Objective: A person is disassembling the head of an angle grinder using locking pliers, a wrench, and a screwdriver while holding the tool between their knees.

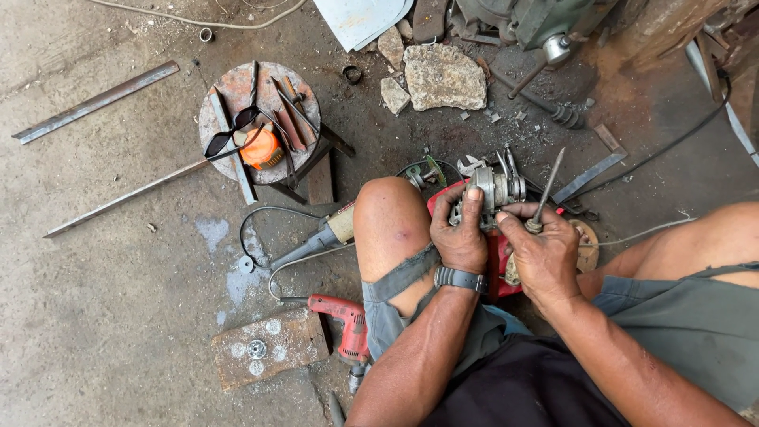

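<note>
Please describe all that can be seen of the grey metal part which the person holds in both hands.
The grey metal part looks like a small cast motor or gear housing, dull and dirty, with ribs and thin prongs standing up at its far end. It sits above a red casing, between the person's knees. The left hand grips its left side, thumb on top. The right hand touches its right side and also holds a screwdriver, shaft pointing away. Its underside is hidden.

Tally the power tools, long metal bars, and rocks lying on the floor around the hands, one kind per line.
Power tools: 2, the red drill and the grey angle grinder
Long metal bars: 2, one and another
Rocks: 3, the large one and two small
Total: 7
</note>
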